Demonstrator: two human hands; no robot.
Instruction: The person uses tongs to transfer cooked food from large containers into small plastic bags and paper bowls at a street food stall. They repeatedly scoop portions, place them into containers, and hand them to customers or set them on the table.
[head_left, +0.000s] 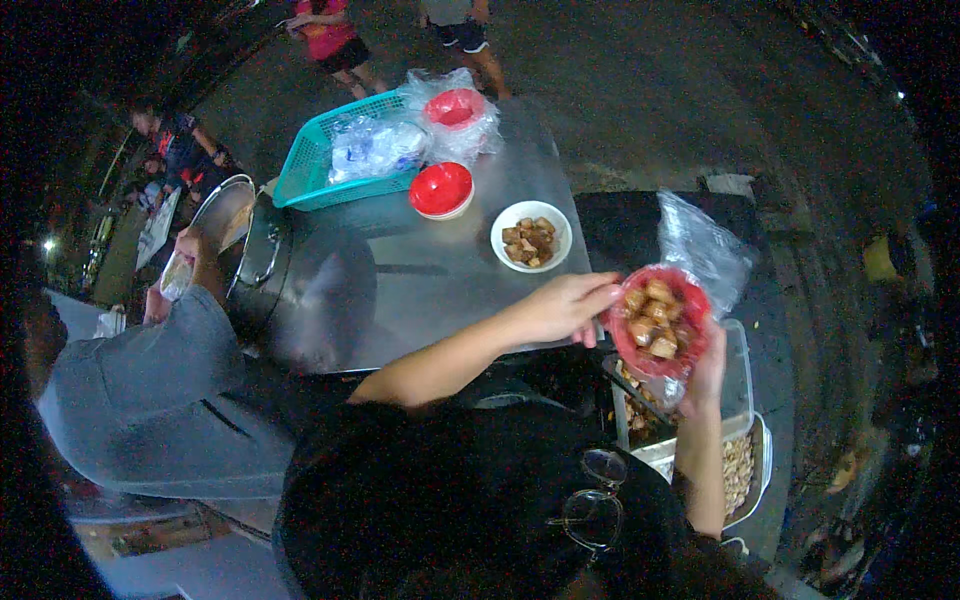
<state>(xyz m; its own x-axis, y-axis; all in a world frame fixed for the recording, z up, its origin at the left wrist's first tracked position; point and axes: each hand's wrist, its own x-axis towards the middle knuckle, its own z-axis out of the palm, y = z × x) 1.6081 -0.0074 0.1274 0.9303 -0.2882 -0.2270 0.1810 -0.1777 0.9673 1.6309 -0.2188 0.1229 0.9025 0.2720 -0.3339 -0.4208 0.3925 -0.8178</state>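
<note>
Between my two hands is a red bowl (660, 361) with clear plastic at its edge, holding browned chunks of food (656, 315). My left hand (574, 304) grips its left rim with thumb and fingers. From below and the right, my right hand (709, 367) supports it, its fingers partly hidden. To the left on the metal table (450, 300), near the corner, rests a white bowl (499, 244) with similar brown chunks in it. Farther back stands a bowl with a red inside (441, 189).
A teal plastic basket (307, 161) holds plastic bags, beside a plastic-wrapped red bowl (454, 109). Clear food containers (739, 367) stand below my right hand, near a plastic bag (701, 247). A co-worker in grey (172, 382) handles a pot lid (229, 217) at left.
</note>
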